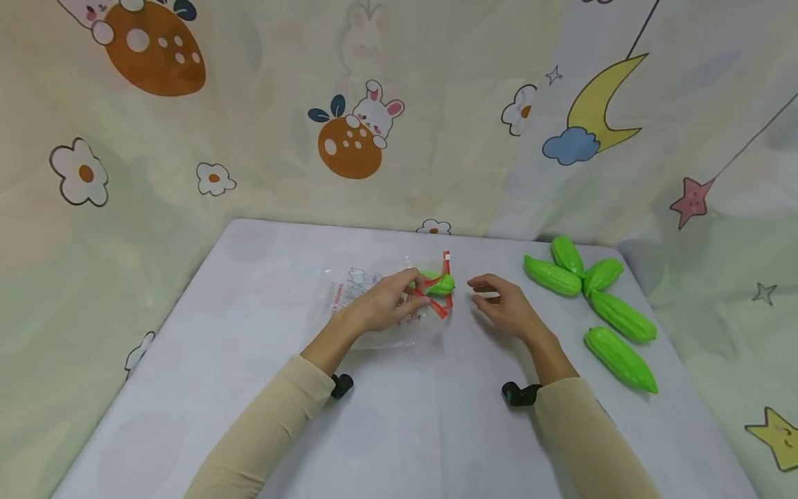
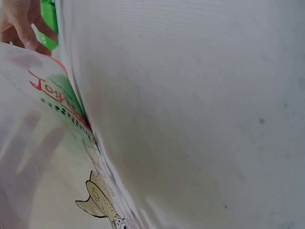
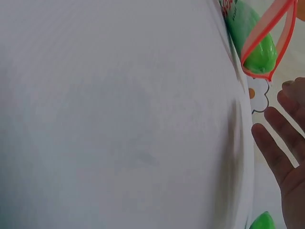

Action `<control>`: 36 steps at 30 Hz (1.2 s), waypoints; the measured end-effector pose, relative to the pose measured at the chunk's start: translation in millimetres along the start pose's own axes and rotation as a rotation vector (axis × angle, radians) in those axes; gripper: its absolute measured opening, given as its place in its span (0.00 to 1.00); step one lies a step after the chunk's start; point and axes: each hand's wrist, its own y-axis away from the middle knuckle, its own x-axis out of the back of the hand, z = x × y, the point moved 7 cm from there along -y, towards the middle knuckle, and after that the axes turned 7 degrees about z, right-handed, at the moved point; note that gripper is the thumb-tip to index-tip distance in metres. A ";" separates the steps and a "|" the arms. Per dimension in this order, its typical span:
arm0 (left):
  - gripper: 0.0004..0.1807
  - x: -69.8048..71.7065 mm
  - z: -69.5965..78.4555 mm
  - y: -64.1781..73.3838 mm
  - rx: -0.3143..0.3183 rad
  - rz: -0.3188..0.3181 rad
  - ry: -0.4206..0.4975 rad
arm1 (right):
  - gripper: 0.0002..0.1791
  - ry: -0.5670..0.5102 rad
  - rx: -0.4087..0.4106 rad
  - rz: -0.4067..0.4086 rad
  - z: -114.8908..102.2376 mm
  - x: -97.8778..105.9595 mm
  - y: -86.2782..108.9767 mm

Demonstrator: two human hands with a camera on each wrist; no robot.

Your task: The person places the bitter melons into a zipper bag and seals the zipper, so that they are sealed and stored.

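Six green vegetables (image 1: 622, 358) total: five loose, one inside the one clear plastic bag (image 1: 393, 338). One left hand (image 1: 388, 302), one right hand (image 1: 510, 307). One table (image 1: 212, 388), two black wrist devices (image 1: 520, 394), one moon print (image 1: 589, 104), two orange fruit prints (image 1: 350, 154).

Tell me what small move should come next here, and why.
I'd probably nudge the bagged green piece deeper in with the right grip: its end lies at the red rim of the clear bag, the left grip holds the bag, and the right grip is empty nearby.
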 end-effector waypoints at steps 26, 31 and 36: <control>0.19 2.0 -4.2 1.4 -0.014 0.018 0.042 | 0.19 0.273 0.266 0.107 -2.3 58.0 39.6; 0.20 -0.3 -6.5 4.2 -0.006 0.019 0.025 | 0.20 0.306 0.275 0.135 -1.0 67.5 46.2; 0.21 0.2 -9.9 6.7 -0.003 0.021 0.016 | 0.21 0.317 0.291 0.143 0.2 73.6 49.4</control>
